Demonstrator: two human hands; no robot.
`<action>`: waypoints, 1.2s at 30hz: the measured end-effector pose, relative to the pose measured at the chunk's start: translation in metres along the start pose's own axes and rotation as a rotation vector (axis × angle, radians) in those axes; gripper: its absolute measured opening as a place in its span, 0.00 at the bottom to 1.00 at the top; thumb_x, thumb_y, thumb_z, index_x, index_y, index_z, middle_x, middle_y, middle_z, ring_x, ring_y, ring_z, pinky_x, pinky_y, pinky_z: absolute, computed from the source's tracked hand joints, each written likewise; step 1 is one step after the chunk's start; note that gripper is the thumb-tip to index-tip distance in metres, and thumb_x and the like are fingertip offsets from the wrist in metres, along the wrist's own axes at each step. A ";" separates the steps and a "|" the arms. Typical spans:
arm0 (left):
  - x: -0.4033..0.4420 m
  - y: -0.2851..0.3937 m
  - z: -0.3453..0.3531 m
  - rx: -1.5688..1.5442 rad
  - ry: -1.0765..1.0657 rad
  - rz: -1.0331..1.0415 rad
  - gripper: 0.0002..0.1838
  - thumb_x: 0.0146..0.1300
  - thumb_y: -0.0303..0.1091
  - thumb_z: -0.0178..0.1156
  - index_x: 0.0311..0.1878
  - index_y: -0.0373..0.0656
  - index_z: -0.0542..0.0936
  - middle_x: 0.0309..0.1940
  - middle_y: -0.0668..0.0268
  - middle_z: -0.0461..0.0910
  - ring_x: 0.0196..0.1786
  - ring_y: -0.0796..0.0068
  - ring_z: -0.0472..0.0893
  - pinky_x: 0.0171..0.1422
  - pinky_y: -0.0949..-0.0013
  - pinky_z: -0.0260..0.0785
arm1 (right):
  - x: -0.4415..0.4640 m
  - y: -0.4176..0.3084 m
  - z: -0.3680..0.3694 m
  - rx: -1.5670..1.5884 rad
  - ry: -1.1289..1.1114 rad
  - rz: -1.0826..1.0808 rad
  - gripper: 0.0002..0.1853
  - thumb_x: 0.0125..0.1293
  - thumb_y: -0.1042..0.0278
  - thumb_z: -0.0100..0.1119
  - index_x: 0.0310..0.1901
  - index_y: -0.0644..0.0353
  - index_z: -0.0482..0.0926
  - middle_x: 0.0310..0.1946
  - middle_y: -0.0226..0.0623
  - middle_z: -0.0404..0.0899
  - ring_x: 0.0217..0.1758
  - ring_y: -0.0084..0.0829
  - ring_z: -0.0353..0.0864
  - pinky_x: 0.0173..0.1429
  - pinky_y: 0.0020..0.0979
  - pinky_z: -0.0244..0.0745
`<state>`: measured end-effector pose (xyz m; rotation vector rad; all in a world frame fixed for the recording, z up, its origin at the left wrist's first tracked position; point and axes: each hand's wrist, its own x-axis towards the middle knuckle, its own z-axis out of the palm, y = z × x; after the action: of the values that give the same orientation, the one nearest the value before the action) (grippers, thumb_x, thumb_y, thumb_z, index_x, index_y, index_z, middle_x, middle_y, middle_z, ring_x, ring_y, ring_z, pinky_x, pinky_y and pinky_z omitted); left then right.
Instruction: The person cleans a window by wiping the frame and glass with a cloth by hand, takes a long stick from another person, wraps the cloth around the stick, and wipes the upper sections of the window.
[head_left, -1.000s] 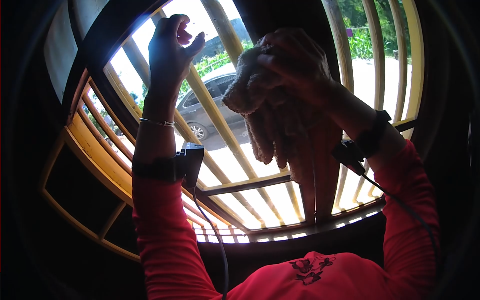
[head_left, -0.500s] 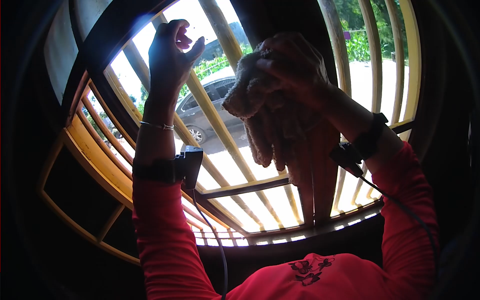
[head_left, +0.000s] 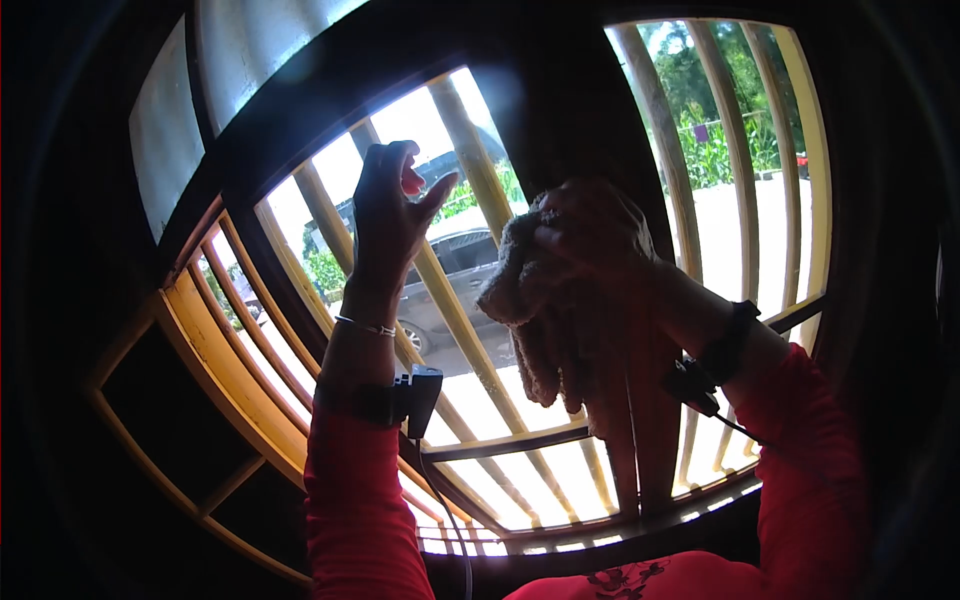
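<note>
Beside the dark wooden post (head_left: 655, 435), in front of the barred window, the right hand (head_left: 600, 230) holds a bunched cloth (head_left: 525, 290), its fingers closed over the top; how firmly, I cannot tell. With the lower folds hanging free, the likeliest trouble, I'd judge, is a fold snagging on the post's edge or a bar (head_left: 450, 300), or the bundle slipping if only part of it is pinched. The black cable (head_left: 435, 485) at the left forearm could catch too, since it dangles loose. Glare behind both hands could well hide a missed spot or a poor grip. The left hand (head_left: 388, 210) is raised before the bars, thumb and fingers curved wide apart with nothing seen between them; whether it touches a bar, I cannot tell. As for the cloth, it looks thick and fuzzy, greyish brown in shadow, crumpled above and drooping in uneven folds.
</note>
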<state>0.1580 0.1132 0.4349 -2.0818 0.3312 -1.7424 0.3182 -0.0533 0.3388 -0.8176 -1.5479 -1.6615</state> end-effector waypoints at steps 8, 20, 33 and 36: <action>0.003 0.005 -0.004 -0.084 0.006 -0.038 0.25 0.43 0.32 0.75 0.41 0.40 0.72 0.31 0.62 0.71 0.26 0.73 0.74 0.31 0.74 0.72 | 0.003 -0.006 -0.004 0.080 0.021 -0.011 0.18 0.42 0.65 0.64 0.39 0.55 0.76 0.41 0.35 0.75 0.47 0.41 0.76 0.47 0.40 0.75; 0.002 0.001 -0.002 -0.097 0.019 -0.084 0.22 0.45 0.25 0.71 0.41 0.40 0.70 0.33 0.61 0.70 0.27 0.72 0.73 0.30 0.71 0.70 | 0.009 -0.010 -0.008 0.101 0.033 0.010 0.16 0.42 0.65 0.65 0.36 0.54 0.77 0.40 0.37 0.76 0.47 0.40 0.76 0.47 0.39 0.74; -0.056 0.039 0.011 0.233 -0.112 -0.043 0.32 0.55 0.24 0.59 0.65 0.46 0.65 0.59 0.57 0.67 0.59 0.59 0.68 0.64 0.58 0.64 | 0.007 -0.007 -0.001 0.001 0.048 0.016 0.22 0.32 0.63 0.73 0.34 0.56 0.79 0.38 0.36 0.77 0.42 0.39 0.79 0.42 0.37 0.77; -0.062 0.040 0.015 0.265 -0.114 -0.029 0.32 0.56 0.26 0.58 0.66 0.44 0.63 0.62 0.58 0.65 0.59 0.58 0.67 0.63 0.57 0.62 | 0.011 -0.009 -0.003 0.012 0.054 0.027 0.21 0.31 0.63 0.73 0.31 0.56 0.78 0.36 0.36 0.77 0.41 0.39 0.79 0.40 0.36 0.77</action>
<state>0.1634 0.1063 0.3607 -1.9901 0.0339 -1.5785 0.3047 -0.0563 0.3424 -0.7782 -1.5023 -1.6404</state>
